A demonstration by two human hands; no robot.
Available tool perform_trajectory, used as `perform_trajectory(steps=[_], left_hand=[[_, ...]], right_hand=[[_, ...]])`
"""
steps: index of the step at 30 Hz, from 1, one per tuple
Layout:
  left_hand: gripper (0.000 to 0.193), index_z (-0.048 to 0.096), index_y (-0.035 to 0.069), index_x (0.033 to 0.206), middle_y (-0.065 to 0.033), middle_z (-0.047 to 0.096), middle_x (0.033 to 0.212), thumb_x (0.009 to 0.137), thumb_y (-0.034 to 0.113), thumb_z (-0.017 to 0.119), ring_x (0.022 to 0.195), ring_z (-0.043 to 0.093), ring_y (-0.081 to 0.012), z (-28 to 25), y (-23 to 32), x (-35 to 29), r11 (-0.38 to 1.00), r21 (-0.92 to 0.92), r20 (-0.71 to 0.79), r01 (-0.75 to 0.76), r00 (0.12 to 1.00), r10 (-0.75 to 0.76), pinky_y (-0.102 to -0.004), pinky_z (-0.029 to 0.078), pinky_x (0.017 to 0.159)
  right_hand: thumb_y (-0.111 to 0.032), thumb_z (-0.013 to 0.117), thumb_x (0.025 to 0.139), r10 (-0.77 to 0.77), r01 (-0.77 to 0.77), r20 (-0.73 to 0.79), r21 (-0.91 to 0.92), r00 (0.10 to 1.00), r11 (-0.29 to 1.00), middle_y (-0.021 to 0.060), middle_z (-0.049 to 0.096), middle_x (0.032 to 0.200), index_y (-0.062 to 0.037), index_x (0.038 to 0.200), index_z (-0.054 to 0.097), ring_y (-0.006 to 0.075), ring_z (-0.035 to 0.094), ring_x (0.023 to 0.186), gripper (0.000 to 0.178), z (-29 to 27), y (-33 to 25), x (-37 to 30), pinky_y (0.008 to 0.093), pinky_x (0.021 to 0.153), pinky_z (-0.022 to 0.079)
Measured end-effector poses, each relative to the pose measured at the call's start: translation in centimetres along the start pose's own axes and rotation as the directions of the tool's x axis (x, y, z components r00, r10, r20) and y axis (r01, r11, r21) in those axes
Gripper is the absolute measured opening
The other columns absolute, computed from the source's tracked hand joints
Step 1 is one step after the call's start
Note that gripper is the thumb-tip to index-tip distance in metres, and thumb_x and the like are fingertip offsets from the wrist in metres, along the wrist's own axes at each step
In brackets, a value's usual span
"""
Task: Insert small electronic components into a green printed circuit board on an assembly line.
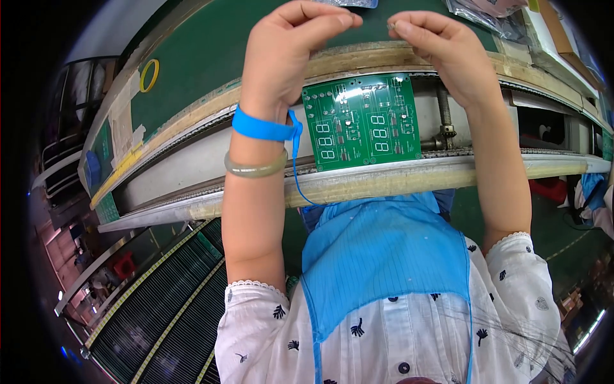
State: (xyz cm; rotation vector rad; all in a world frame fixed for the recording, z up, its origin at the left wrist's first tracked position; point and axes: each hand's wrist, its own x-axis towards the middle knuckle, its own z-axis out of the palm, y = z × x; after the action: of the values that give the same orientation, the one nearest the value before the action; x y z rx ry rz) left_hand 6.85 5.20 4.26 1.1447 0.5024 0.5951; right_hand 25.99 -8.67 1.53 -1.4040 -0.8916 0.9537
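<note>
A green circuit board [364,121] lies across the two rails of a conveyor track, in front of my body. It bears white printed digit outlines and several small mounted parts. Beyond its far edge, my left hand [288,41] is closed, thumb and forefinger pinched together; whatever is between them is too small to make out. A blue wrist strap [262,126] with a cord and a pale green bangle [256,165] circle that arm. Opposite it, my right hand [444,51] is closed too, pinching a tiny greyish part [391,26] at its fingertips. Both hands are raised above the board, apart from it.
Behind the track stretches a green work surface [204,54] with a yellow ring [149,75] at its left. Clear plastic bags [489,22] and a cardboard box [563,32] sit at the far right. A black slotted rack [160,307] stands at the lower left.
</note>
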Motion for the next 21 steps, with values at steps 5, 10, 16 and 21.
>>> perform_trajectory(steps=[5,10,16,21], left_hand=[[0.017,0.069,-0.003,0.107,-0.0099,0.071,0.107,0.093,0.006,0.065,0.101,0.067,-0.0137,0.0,-0.7,-3.2,0.993,0.096,0.108,-0.073,0.992,0.062,-0.0257,0.053,0.091],[0.022,0.069,0.002,0.115,-0.0071,0.072,0.102,0.095,0.01,0.064,0.097,0.065,-0.0109,-0.1,-1.6,-5.0,0.975,0.185,0.123,-0.126,0.987,0.104,-0.0224,0.051,0.085],[0.022,0.068,0.002,0.114,-0.0096,0.073,0.102,0.094,0.009,0.066,0.098,0.067,-0.0124,-0.3,-2.2,-5.8,0.959,0.265,0.108,-0.104,0.991,0.078,-0.0234,0.051,0.085],[0.019,0.069,-0.001,0.109,-0.0071,0.072,0.097,0.091,0.004,0.066,0.089,0.065,-0.0094,0.1,-2.3,-6.2,0.98,0.196,0.058,-0.044,0.998,0.034,-0.0225,0.052,0.081]], right_hand=[[-0.019,0.07,0.092,-0.005,-0.005,0.067,0.146,0.998,0.989,0.0039,0.07,0.102,-0.002,0.112,0.069,0.0102,0.062,0.099,0.026,1.0,0.3,-2.2,0.0241,0.09,0.047],[-0.017,0.07,0.092,-0.041,0.04,0.036,0.032,0.999,0.999,0.0037,0.07,0.101,-0.0008,0.11,0.07,0.0101,0.063,0.096,0.024,1.6,0.0,-3.4,0.0241,0.089,0.048],[-0.016,0.069,0.093,0.0,0.001,0.036,-0.031,0.999,1.0,0.0023,0.07,0.098,-0.0009,0.108,0.07,0.0078,0.063,0.091,0.022,2.0,-0.2,-4.4,0.0216,0.083,0.05],[-0.02,0.07,0.085,-0.263,0.271,0.101,-0.586,0.959,0.764,0.0092,0.071,0.091,-0.0073,0.095,0.074,0.0277,0.061,0.089,0.017,2.0,0.3,-5.6,0.0393,0.086,0.047]])
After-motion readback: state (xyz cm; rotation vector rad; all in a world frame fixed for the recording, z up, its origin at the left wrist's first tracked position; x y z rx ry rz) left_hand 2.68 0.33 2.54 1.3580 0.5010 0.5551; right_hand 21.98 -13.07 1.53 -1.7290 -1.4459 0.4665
